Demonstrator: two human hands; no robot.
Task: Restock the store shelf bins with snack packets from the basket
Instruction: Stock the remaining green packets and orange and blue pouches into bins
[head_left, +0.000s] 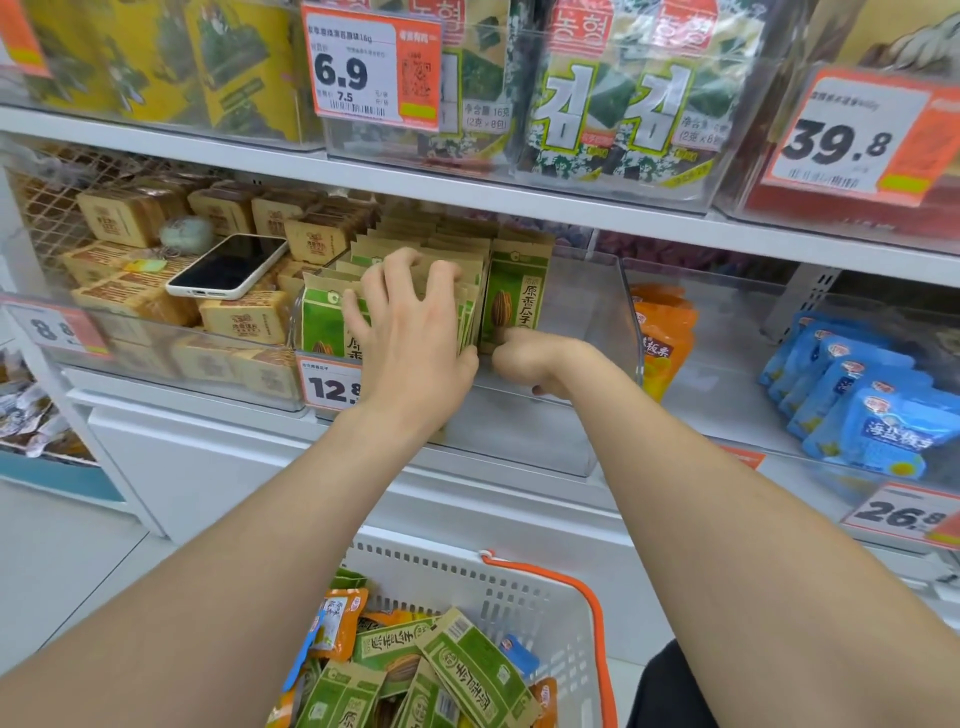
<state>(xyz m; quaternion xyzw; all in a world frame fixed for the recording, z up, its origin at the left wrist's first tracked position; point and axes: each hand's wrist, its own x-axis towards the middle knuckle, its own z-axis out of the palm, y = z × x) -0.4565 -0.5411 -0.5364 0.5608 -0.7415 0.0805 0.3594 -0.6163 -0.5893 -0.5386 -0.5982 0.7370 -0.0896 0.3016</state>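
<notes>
in the clear plastic bin (587, 312), left hand (410, 338) clasps upright green kraft-paper seed packets (322, 322), right hand (524, 358) pinches the rightmost packet (517, 291).

A single wide-angle view, worn on the head, looks forward and down from close in front of the shelf (260, 171). Both forearms run up from the near edge to the left hand (410, 332) and right hand (524, 358) – they meet at the clear bin (597, 312) of green packets (514, 291), near frame centre. The basket (519, 587) lies at the near bottom edge, almost under the lens. The upper bins (613, 176) are cut off by the far top edge – shelf lines bow toward the left and right edges.
</notes>
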